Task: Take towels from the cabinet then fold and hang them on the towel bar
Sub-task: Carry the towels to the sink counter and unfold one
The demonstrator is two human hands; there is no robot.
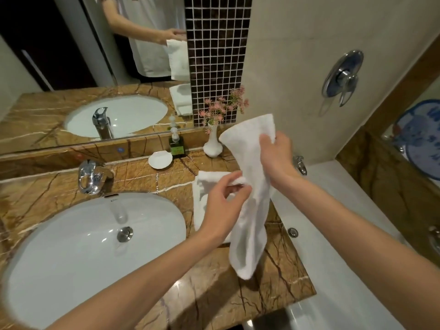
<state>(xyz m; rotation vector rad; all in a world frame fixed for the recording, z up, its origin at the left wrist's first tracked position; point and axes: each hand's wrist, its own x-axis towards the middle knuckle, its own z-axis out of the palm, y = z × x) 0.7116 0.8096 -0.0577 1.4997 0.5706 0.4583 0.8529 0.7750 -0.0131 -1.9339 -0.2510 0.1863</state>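
I hold a small white towel [250, 210] up above the marble counter [214, 294]; it hangs down in a loose long fold. My right hand [276, 156] grips it near its top end. My left hand [223, 198] pinches its left edge lower down. Under my left hand a second white towel [202, 194] lies flat and folded on the counter, to the right of the sink. No towel bar or cabinet is in view.
A white sink [83, 253] with a chrome tap [90, 177] fills the left. At the back stand a white shell dish [160, 159], a soap bottle [176, 146] and a white vase with pink flowers [213, 144]. A bathtub [345, 246] lies right, a mirror [71, 67] behind.
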